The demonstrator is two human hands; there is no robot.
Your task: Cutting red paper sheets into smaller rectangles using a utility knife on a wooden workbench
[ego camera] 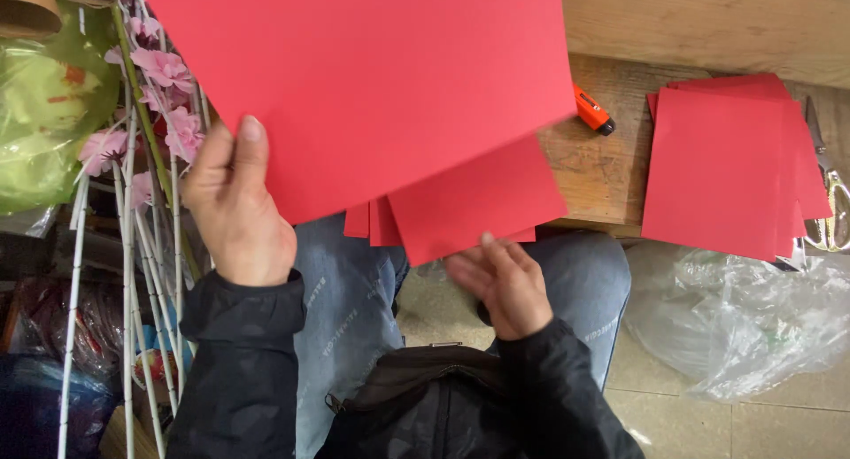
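My left hand grips the lower left edge of a large red paper sheet lifted above my lap. Under it lie several smaller red sheets, and my right hand touches their lower edge with spread fingers. A stack of red paper squares rests on the wooden bench at the right. I sit in blue jeans and a black jacket.
An orange tool lies on the bench beside the big sheet. Scissors lie at the bench's right edge. A clear plastic bag sits on the tiled floor. Pink artificial flowers and white wire stems stand at my left.
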